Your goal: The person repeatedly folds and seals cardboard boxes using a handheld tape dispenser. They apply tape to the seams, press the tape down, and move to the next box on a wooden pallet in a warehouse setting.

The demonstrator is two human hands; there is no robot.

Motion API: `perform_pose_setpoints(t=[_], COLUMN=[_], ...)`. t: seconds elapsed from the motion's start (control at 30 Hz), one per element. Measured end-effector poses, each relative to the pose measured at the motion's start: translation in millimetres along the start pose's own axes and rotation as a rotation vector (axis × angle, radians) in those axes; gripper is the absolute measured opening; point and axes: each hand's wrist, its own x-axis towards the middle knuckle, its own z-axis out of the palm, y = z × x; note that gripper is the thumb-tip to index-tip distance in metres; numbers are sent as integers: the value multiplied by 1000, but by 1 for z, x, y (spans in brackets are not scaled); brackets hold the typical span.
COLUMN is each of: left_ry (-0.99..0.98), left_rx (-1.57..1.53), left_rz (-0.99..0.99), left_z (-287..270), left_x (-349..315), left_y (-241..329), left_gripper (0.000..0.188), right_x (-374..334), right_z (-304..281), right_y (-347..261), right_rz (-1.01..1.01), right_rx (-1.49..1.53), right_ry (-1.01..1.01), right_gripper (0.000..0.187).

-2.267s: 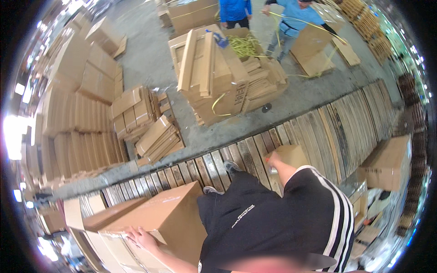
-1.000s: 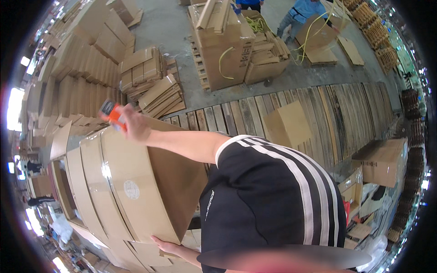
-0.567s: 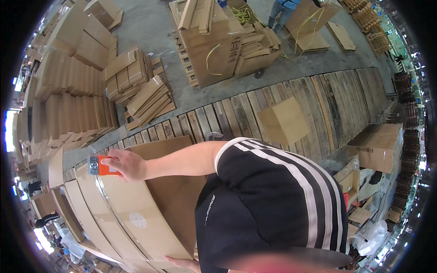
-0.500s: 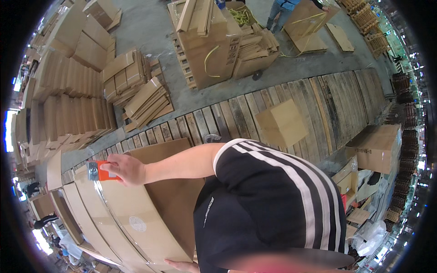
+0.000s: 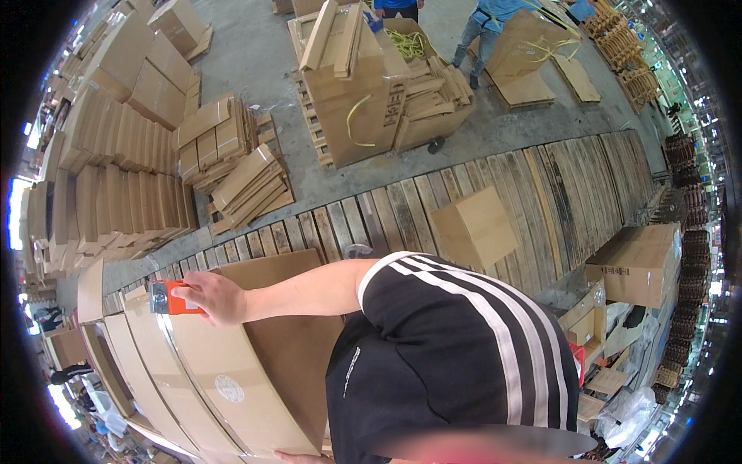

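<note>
Just now, the left hand (image 5: 300, 458) lies low against the near edge of the large box (image 5: 202, 363); most of it is cut off by the picture's edge, so how far it is open, or whether it grips, I cannot tell. The box fills the space between it and the right hand (image 5: 220, 299), its darker side turned toward the person.

Beyond, over the far edge of that box, the right hand has its fingers wrapped around an orange tape dispenser (image 5: 176, 298). A second ago this hand was up in the air with the tool; now it is down at the box's edge, and it has hardly shifted in the last half second. For the work, that puts the tool at the far end of the box top while the left hand attends to the near end. Whether the tool presses the cardboard is hard to see.

Farther off, to the right of the right hand, the small box (image 5: 478, 229) that it was touching earlier sits free on the wooden slats (image 5: 371, 218). Ahead of both lie bundled cardboard (image 5: 246, 185), a tall box (image 5: 340, 116) and a co-worker in blue (image 5: 488, 23).
</note>
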Motion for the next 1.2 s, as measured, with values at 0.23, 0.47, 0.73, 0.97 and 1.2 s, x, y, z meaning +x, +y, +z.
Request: perform_pose_setpoints(t=[0.23,0.47,0.73,0.97,1.2], left_ry=[-6,3,14,31,46], left_rx=[11,-1,-11,-23,-35], left_rz=[38,59,59,63,66], left_z=[-16,-19,-20,-20,-26], left_x=[10,13,9,4,4], left_y=[-6,-10,-17,-22,-33], left_gripper=[77,75,74,73,71], right_x=[-5,-4,-3,-4,2], right_z=[-4,-7,-11,-9,-8], right_y=[-2,-2,-3,-1,3], right_rz=[-1,-18,-16,-17,-33], right_rx=[-18,-34,-24,-17,16], right_ry=[2,1,-31,-27,8], right_gripper=[86,86,85,85,78])
